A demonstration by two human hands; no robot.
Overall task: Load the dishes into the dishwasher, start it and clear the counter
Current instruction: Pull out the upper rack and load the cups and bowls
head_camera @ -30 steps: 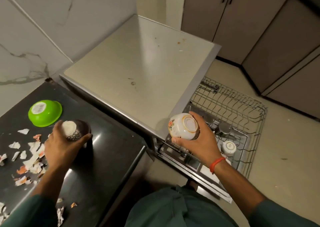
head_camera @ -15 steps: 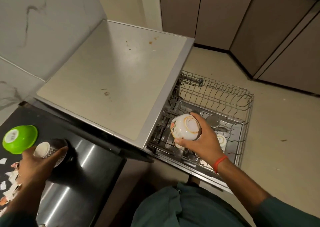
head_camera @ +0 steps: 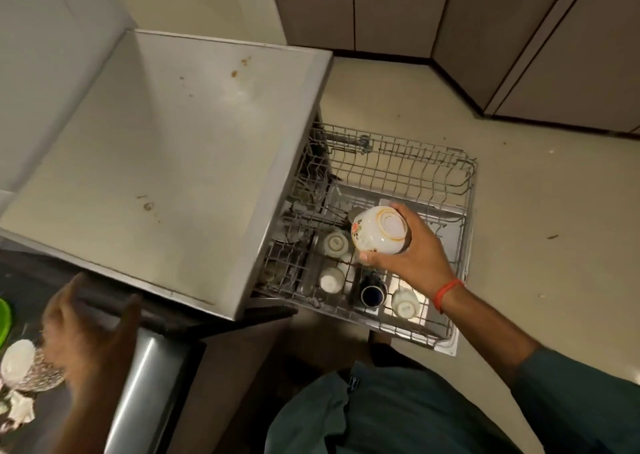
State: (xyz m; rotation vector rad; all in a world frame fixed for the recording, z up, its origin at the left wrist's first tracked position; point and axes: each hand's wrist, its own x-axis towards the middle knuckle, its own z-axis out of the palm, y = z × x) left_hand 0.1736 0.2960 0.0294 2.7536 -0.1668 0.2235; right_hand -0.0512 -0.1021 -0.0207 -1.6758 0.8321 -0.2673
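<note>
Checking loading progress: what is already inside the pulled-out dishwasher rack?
In the rack sit three upturned white cups and a dark cup. The right hand holds a floral bowl above, hiding what lies underneath it.

Closed cabinets (head_camera: pixel 398 10), speckled floor (head_camera: pixel 536 211)

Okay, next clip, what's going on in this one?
A person is loading a dishwasher. The right hand holds a white floral bowl upside down over the pulled-out wire rack, where several cups already sit. The left hand, blurred, is by a patterned bowl on the dark counter.
</note>
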